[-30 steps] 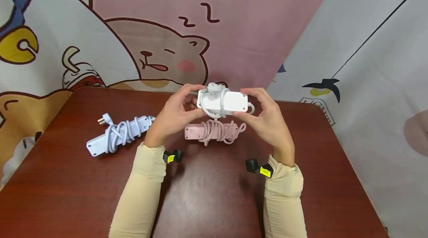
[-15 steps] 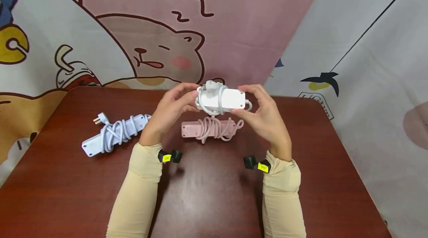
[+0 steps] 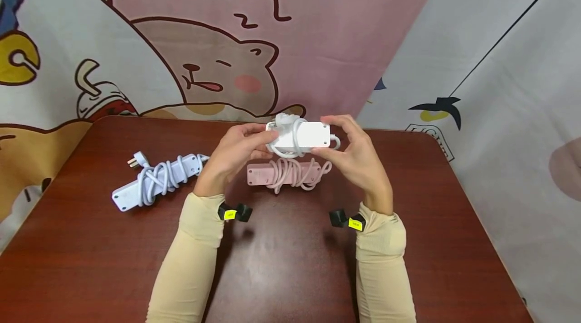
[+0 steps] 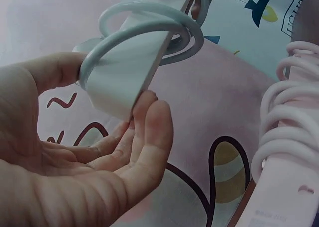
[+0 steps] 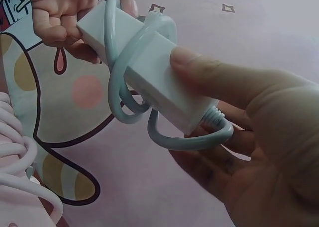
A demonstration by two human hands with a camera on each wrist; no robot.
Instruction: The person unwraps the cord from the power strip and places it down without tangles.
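Observation:
Both hands hold a white power strip (image 3: 315,135) in the air near the table's far side, its white cord (image 5: 117,82) looped around it. The left hand (image 3: 233,154) grips the left end; in the left wrist view its thumb lies by a cord loop and its fingers (image 4: 158,124) touch the strip's edge. At the other end, the right hand (image 3: 358,161) pinches the strip between thumb and fingers, beside the cord's exit. A plug shows, partly blurred, on the strip's upper left. Just below the held strip in the head view lies a pink power strip (image 3: 259,175) wrapped in its cord.
A pale blue power strip (image 3: 129,196) with its wound cord and a plug (image 3: 140,159) lies to the left on the dark red-brown table (image 3: 290,262). Behind the table hangs a cartoon-printed cloth (image 3: 336,35).
The left thumb has moved from the strip's lower edge up onto its left end near the plug. The right hand keeps its hold, and the head view has shifted slightly.

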